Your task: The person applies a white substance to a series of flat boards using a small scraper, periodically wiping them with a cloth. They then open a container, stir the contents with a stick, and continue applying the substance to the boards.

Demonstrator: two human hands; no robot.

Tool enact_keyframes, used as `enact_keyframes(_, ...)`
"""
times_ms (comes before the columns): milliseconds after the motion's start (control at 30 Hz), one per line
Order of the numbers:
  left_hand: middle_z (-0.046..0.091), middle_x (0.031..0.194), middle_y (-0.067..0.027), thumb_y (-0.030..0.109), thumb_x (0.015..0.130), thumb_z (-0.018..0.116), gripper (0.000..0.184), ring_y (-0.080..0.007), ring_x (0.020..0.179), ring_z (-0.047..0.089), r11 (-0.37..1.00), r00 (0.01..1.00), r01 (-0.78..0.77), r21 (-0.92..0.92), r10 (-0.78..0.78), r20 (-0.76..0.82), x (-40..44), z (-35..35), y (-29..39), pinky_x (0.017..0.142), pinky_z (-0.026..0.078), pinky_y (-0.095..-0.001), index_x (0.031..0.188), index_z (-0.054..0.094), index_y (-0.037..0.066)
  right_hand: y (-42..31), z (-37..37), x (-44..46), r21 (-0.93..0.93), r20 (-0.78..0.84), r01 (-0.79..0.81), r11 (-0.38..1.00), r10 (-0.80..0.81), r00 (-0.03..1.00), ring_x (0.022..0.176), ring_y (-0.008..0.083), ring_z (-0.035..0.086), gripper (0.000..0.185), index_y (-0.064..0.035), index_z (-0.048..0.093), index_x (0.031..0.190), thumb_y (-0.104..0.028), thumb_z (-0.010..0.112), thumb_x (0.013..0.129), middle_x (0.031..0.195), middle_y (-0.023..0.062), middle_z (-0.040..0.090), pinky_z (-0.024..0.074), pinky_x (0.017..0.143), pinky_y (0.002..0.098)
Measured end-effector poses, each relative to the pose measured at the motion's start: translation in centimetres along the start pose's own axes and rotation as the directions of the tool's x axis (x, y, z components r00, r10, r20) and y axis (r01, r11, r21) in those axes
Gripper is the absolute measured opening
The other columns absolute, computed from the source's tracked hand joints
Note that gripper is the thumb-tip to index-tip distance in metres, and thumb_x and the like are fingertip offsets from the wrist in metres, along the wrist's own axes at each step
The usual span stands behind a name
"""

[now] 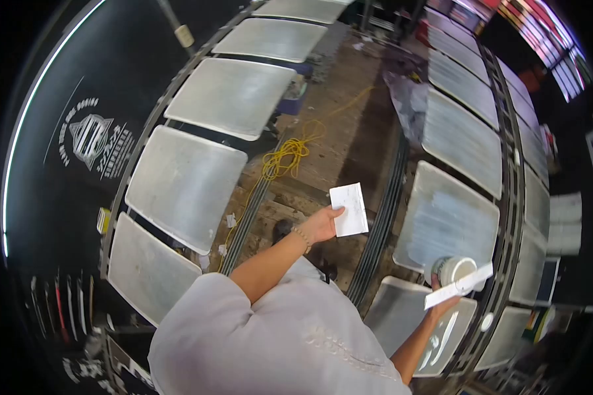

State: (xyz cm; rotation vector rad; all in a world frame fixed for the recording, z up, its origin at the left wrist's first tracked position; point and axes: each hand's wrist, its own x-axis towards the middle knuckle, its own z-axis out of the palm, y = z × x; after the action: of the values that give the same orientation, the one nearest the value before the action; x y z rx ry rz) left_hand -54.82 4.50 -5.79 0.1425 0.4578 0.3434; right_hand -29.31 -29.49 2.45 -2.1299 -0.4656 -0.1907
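Observation:
My left hand, with a beaded bracelet at the wrist, pinches a flat white card between thumb and fingers. The card has faint dark marks and hangs above the wooden floor. At the right, my right hand grips a white tub and a long white strip that lies slanted across the tub's front. Part of the fingers is hidden behind them. Just beyond the tub, a pale rectangular panel carries whitish streaks. Another panel lies under my right forearm, with shiny white streaks at its right side.
Rows of similar panels rest on metal rails along both sides. Dark rods run lengthwise beside the central wooden floor. A coiled yellow cord and a crumpled plastic sheet lie farther ahead. A black wall stands left.

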Motion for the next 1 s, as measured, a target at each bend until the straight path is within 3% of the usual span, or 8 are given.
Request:
enact_keyframes(100, 0.063, 0.137, -0.0119, 0.01, 0.103, 0.055, 0.038, -0.0285, 0.127, 0.061, 0.993, 0.994, -0.103, -0.056, 0.102, -0.026, -3.0, -2.2, 2.3, 0.113, 0.046, -0.0477, 0.141, 0.052, 0.003, -5.4, 8.9, 4.6, -0.076, 0.23, 0.139, 0.987, -0.118, 0.966, 0.114, 0.0309, 0.06, 0.088, 0.0032, 0.057, 0.131, -0.022, 0.099, 0.058, 0.124, 0.0178, 0.065, 0.0452, 0.104, 0.0427)
enact_keyframes(300, 0.065, 0.132, -0.0094, 0.011, 0.102, 0.059, 0.032, -0.0268, 0.124, 0.063, 0.929, 0.961, -0.277, -0.246, 0.264, -0.088, -7.5, -6.6, 8.2, 0.111, 0.048, -0.0455, 0.133, 0.056, 0.003, -26.6, 28.8, 5.5, 0.353, 0.392, 0.46, 0.815, -0.575, 0.718, 0.115, 0.0308, 0.061, 0.098, 0.0018, 0.052, 0.134, -0.03, 0.099, 0.054, 0.126, 0.0175, 0.062, 0.0475, 0.103, 0.0436)
enact_keyframes(400, 0.063, 0.135, -0.0112, 0.009, 0.102, 0.059, 0.037, -0.0288, 0.126, 0.061, 0.915, 0.956, -0.292, -0.28, 0.27, -0.114, -9.4, -7.9, 11.2, 0.113, 0.046, -0.0488, 0.137, 0.053, 0.002, -37.5, 39.2, 1.6, 0.567, 0.468, 0.348, 0.747, -0.64, 0.61, 0.106, 0.0246, 0.065, 0.082, 0.0011, 0.059, 0.125, -0.022, 0.099, 0.057, 0.117, 0.0116, 0.068, 0.0527, 0.097, 0.0395)
enact_keyframes(467, 0.061, 0.138, -0.0124, 0.009, 0.101, 0.061, 0.042, -0.03, 0.129, 0.059, 0.909, 0.953, -0.302, -0.289, 0.285, -0.1, -9.8, -9.9, 13.0, 0.115, 0.044, -0.0514, 0.14, 0.05, 0.002, -44.0, 45.9, -2.1, 0.741, 0.568, 0.061, 0.669, -0.673, 0.474, 0.108, 0.0207, 0.064, 0.084, -0.0029, 0.055, 0.126, -0.021, 0.099, 0.057, 0.116, 0.0075, 0.065, 0.0519, 0.098, 0.0388)
enact_keyframes(533, 0.062, 0.136, -0.0124, 0.008, 0.1, 0.061, 0.041, -0.029, 0.127, 0.06, 0.891, 0.952, -0.306, -0.335, 0.296, -0.083, -11.0, -9.5, 15.7, 0.114, 0.045, -0.05, 0.139, 0.051, 0.001, -49.7, 51.4, -5.8, 0.851, 0.419, 0.147, 0.504, -0.82, 0.389, 0.106, 0.0224, 0.065, 0.072, -0.0016, 0.061, 0.119, -0.021, 0.099, 0.061, 0.112, 0.0092, 0.069, 0.0513, 0.098, 0.0401)
enact_keyframes(633, 0.063, 0.135, -0.013, 0.008, 0.1, 0.062, 0.041, -0.0289, 0.126, 0.061, 0.871, 0.946, -0.319, -0.374, 0.314, -0.076, -13.4, -9.2, 19.3, 0.113, 0.046, -0.0493, 0.138, 0.051, 0.0, -52.6, 63.9, -11.0, 0.734, 0.461, 0.439, 0.518, -0.855, 0.238, 0.102, 0.028, 0.066, 0.075, -0.0017, 0.062, 0.115, -0.038, 0.097, 0.06, 0.109, 0.0126, 0.068, 0.0519, 0.092, 0.0412)
enact_keyframes(700, 0.061, 0.137, -0.0138, 0.009, 0.1, 0.062, 0.042, -0.0299, 0.126, 0.061, 0.846, 0.93, -0.353, -0.4, 0.364, -0.051, -15.0, -9.6, 21.9, 0.113, 0.046, -0.0502, 0.14, 0.05, 0.0, -56.0, 68.2, -16.0, 0.701, 0.547, 0.279, 0.656, -0.746, 0.381, 0.102, 0.0295, 0.066, 0.078, -0.0008, 0.06, 0.116, -0.037, 0.098, 0.059, 0.112, 0.0155, 0.067, 0.0526, 0.091, 0.0417)
enact_keyframes(1000, 0.063, 0.136, -0.0125, 0.008, 0.098, 0.061, 0.044, -0.0322, 0.129, 0.059, 0.671, 0.773, -0.633, -0.386, 0.582, -0.254, -21.0, -12.4, 28.2, 0.115, 0.04, -0.0547, 0.141, 0.051, 0.004, -64.3, 82.1, -25.9, 0.69, 0.566, 0.287, 0.664, -0.743, 0.357, 0.116, 0.0338, 0.056, 0.088, -0.0029, 0.059, 0.122, -0.029, 0.099, 0.049, 0.118, 0.0145, 0.062, 0.0503, 0.099, 0.0449)
